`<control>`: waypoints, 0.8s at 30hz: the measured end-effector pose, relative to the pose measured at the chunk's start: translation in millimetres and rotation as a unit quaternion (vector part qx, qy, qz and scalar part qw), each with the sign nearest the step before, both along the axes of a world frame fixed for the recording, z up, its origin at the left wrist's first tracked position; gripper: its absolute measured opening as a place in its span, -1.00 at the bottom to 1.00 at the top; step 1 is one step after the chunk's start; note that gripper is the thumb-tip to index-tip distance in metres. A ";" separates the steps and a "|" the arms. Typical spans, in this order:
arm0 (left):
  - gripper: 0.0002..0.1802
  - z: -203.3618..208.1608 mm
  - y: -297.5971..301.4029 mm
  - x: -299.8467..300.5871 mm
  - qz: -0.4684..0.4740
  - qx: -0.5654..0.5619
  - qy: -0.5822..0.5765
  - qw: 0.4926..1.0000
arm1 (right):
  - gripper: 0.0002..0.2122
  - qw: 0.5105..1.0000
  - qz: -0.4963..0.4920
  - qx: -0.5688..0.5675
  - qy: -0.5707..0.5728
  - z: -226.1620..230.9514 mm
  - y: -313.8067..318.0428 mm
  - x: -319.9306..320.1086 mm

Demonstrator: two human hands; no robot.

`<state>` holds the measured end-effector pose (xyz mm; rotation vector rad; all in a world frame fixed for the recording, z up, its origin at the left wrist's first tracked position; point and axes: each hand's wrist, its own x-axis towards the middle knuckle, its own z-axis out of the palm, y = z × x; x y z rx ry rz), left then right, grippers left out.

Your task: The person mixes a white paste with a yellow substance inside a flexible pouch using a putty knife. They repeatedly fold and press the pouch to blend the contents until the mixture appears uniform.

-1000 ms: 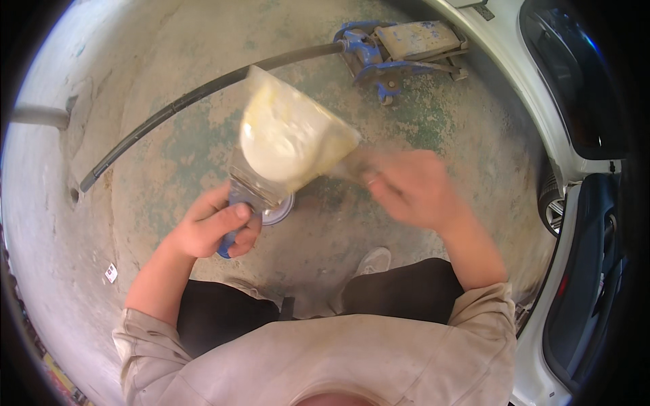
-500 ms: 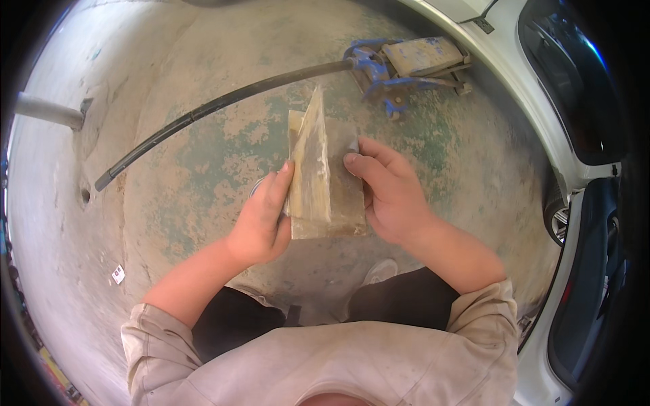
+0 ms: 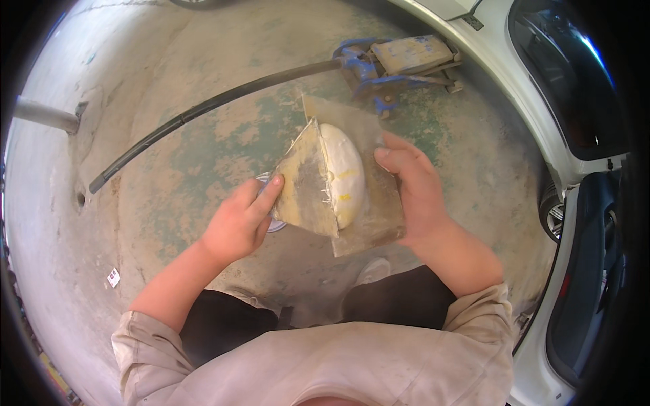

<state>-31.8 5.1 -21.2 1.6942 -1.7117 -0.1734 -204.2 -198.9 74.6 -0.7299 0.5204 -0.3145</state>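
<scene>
Left hand point(image 3: 237, 227) grip pinches the spreader blade point(image 3: 308, 186); right hand point(image 3: 416, 193) holds the board point(image 3: 379, 210) with white filler point(image 3: 342, 172), lengthwise top-to-bottom mid-frame.

Below me is a worn concrete floor point(image 3: 169, 169) with patchy green paint. A blue floor jack point(image 3: 399, 64) sits far right, its long black handle point(image 3: 210, 108) stretching left.

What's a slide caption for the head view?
Left hand presses a spreader blade against white putty on a board held by the right hand, above a concrete floor.
</scene>
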 end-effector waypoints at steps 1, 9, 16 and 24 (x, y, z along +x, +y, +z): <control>-0.14 0.6 -0.8 -0.5 -0.001 0.004 -0.003 1.000 | -0.74 1.000 -0.011 -0.007 0.004 -4.4 -5.2 -4.2; -0.56 14.7 -0.9 -11.4 0.038 0.226 0.349 0.909 | -0.66 0.982 -0.136 -0.106 -0.076 10.3 -30.6 -10.4; -0.62 39.0 -1.9 -6.5 -0.115 0.274 0.703 0.646 | -0.73 0.872 -0.236 -0.423 0.067 -11.3 -36.2 -7.0; -0.62 37.8 1.0 -3.3 -0.125 0.264 0.680 0.672 | -0.85 0.566 -0.066 -0.822 -0.022 1.2 -26.5 -8.6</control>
